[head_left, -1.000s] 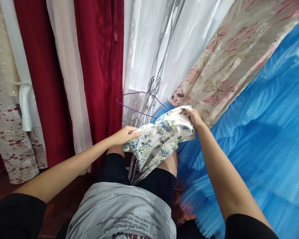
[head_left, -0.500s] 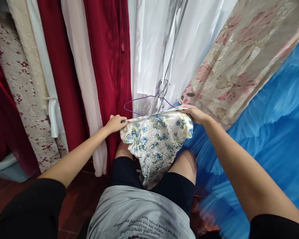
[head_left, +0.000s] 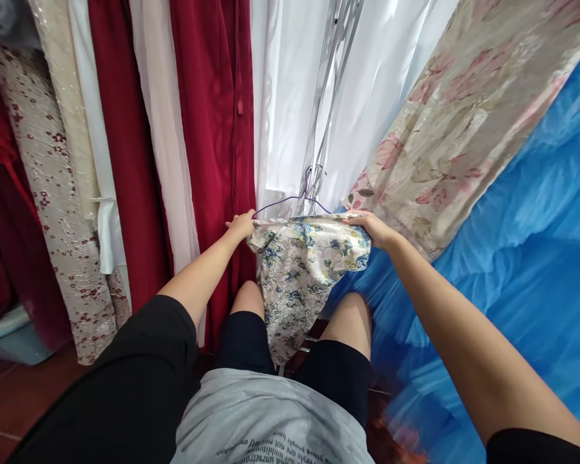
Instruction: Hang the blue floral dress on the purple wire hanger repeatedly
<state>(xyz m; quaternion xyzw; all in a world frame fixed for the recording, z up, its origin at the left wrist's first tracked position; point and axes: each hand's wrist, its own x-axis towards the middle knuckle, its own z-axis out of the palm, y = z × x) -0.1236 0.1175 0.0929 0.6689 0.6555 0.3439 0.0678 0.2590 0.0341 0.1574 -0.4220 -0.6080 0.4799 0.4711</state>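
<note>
A pale, shiny garment (head_left: 309, 258) with blue and yellow flowers hangs between my hands, above my knees, tapering downward. My left hand (head_left: 242, 224) is closed on its upper left corner, where the hanger's left arm meets the fingers. At the upper right corner, my right hand (head_left: 373, 229) grips the cloth with the fingers along the top edge. A thin purple hanger (head_left: 290, 198) rises above the garment, its hook up by a metal pole; the hanger's lower part is hidden by cloth and hands.
Dark red drapes (head_left: 207, 129) and pale gowns hang on the left, white cloth (head_left: 290, 96) behind the metal pole (head_left: 326, 96). To the right are a beige floral dress (head_left: 430, 148) and blue tulle (head_left: 526, 258). A light-blue bin (head_left: 19, 338) sits on the red tiled floor (head_left: 9, 393).
My left hand has moved right and slightly up, to the hanger's left end. That end stuck out bare above the garment before; now it meets my hand and the cloth. My right hand barely moved.
</note>
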